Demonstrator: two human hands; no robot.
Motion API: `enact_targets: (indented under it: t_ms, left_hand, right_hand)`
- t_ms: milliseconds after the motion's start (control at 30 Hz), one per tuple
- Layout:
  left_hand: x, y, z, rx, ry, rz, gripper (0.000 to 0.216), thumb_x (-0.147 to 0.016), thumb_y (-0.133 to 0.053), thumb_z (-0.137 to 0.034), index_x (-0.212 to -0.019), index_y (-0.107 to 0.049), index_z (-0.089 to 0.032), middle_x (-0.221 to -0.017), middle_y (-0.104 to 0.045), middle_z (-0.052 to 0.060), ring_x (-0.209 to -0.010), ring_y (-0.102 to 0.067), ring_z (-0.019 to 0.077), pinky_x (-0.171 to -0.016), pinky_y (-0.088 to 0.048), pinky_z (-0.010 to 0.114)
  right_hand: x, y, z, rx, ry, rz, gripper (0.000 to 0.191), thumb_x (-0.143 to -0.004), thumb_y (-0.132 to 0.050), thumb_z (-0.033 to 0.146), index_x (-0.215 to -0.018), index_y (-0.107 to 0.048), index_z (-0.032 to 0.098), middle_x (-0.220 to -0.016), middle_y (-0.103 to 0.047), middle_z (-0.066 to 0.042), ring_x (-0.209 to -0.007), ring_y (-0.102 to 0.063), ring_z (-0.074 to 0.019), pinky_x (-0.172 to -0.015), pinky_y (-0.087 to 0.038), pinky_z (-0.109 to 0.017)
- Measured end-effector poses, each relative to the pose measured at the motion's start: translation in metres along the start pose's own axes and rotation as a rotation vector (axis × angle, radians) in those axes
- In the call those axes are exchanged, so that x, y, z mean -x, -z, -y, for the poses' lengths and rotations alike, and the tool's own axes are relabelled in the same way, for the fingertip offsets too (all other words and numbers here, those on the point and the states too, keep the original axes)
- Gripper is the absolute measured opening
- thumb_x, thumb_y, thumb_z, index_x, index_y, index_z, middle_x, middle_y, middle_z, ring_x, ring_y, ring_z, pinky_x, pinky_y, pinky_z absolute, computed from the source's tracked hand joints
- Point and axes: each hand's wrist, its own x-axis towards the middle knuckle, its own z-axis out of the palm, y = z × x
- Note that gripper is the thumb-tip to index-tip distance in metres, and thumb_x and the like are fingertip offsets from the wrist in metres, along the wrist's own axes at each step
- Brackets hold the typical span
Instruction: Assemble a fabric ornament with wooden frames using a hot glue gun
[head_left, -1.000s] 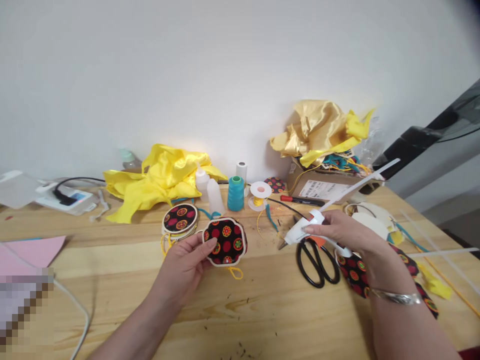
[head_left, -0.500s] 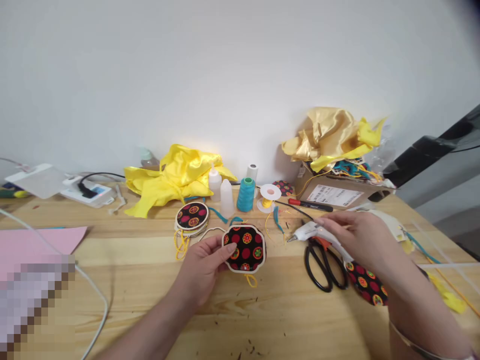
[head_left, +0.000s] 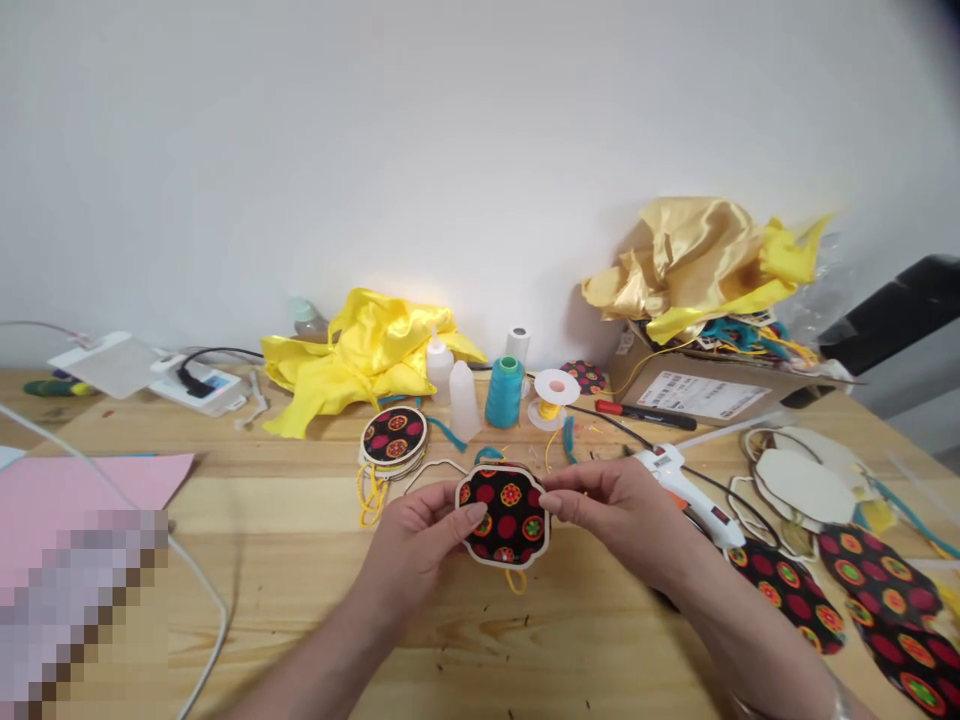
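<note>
Between both hands is a scallop-edged ornament (head_left: 504, 518) with a pale frame around black fabric patterned in red and orange flowers. A yellow cord loop hangs below it. My left hand (head_left: 420, 535) pinches its left edge, thumb on the front. At the right edge, my right hand (head_left: 607, 510) grips with thumb and fingers. A white hot glue gun (head_left: 701, 505) lies just beyond the right hand, which partly hides it. Scissors near there are almost wholly hidden by the hand and forearm. Left of the ornament, a stack of round framed pieces (head_left: 394, 438) rests with yellow cord.
Behind stand white bottles (head_left: 464, 402), a teal thread cone (head_left: 505, 393) and a spool (head_left: 555, 398). Yellow satin (head_left: 360, 355) lies against the wall. At right are a cardboard box (head_left: 697, 385), a marker (head_left: 646, 414), patterned fabric pieces (head_left: 787, 595) and pale cutouts (head_left: 806, 485). A white cable (head_left: 206, 575) crosses the left.
My right hand has let go of the glue gun, now lying on the table, and has moved left to grip the ornament's right edge. The left hand still holds it. The view has shifted slightly.
</note>
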Motion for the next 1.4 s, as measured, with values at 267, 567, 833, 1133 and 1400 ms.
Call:
enact_targets:
  t_ms: [267,567,833,1133,1400]
  left_hand:
    - [0.0039,-0.0038,-0.0002,-0.066,0.006,0.007,0.018,-0.069,-0.075,-0.027,-0.082,-0.074,-0.015,-0.076,-0.075,0.005,-0.069,-0.066,0.0173,-0.067,-0.052,0.027]
    - [0.0060,-0.0041,-0.0014,-0.126,-0.010,0.008,0.017,-0.070,-0.074,-0.027,-0.083,-0.074,-0.016,-0.079,-0.075,0.005,-0.073,-0.066,0.0179,-0.069,-0.052,0.026]
    - [0.0058,-0.0032,-0.0017,-0.137,-0.008,0.013,0.019,-0.070,-0.074,-0.028,-0.084,-0.075,-0.015,-0.080,-0.075,0.006,-0.073,-0.066,0.0191,-0.070,-0.051,0.028]
    - [0.0068,-0.0031,0.0022,-0.125,0.013,-0.001,0.018,-0.070,-0.075,-0.029,-0.082,-0.073,-0.015,-0.075,-0.074,0.004,-0.067,-0.064,0.0158,-0.066,-0.051,0.025]
    - [0.0039,-0.0032,0.0019,-0.102,0.030,0.024,0.017,-0.072,-0.073,-0.028,-0.085,-0.072,-0.017,-0.079,-0.073,0.004,-0.073,-0.064,0.0170,-0.071,-0.051,0.027]
  right_hand:
    - [0.0018,0.0021,0.0057,0.044,-0.020,-0.050,0.015,-0.071,-0.067,0.034,-0.077,-0.077,0.024,-0.076,-0.075,-0.001,-0.069,-0.064,-0.0178,-0.066,-0.049,-0.029]
    - [0.0018,0.0014,0.0030,0.053,-0.012,-0.082,0.014,-0.071,-0.067,0.033,-0.070,-0.076,0.022,-0.066,-0.071,-0.001,-0.062,-0.060,-0.0145,-0.060,-0.045,-0.025]
    - [-0.0005,0.0001,0.0007,0.062,0.001,-0.085,0.015,-0.071,-0.066,0.032,-0.069,-0.075,0.020,-0.065,-0.071,-0.002,-0.061,-0.059,-0.0148,-0.059,-0.046,-0.026]
    - [-0.0007,0.0028,0.0005,0.089,-0.017,-0.070,0.016,-0.072,-0.065,0.033,-0.071,-0.075,0.021,-0.067,-0.071,-0.003,-0.061,-0.060,-0.0161,-0.059,-0.048,-0.028]
    - [-0.0019,0.0052,-0.0014,0.110,-0.022,-0.042,0.019,-0.073,-0.065,0.036,-0.075,-0.075,0.020,-0.069,-0.071,-0.003,-0.060,-0.059,-0.0147,-0.058,-0.046,-0.027]
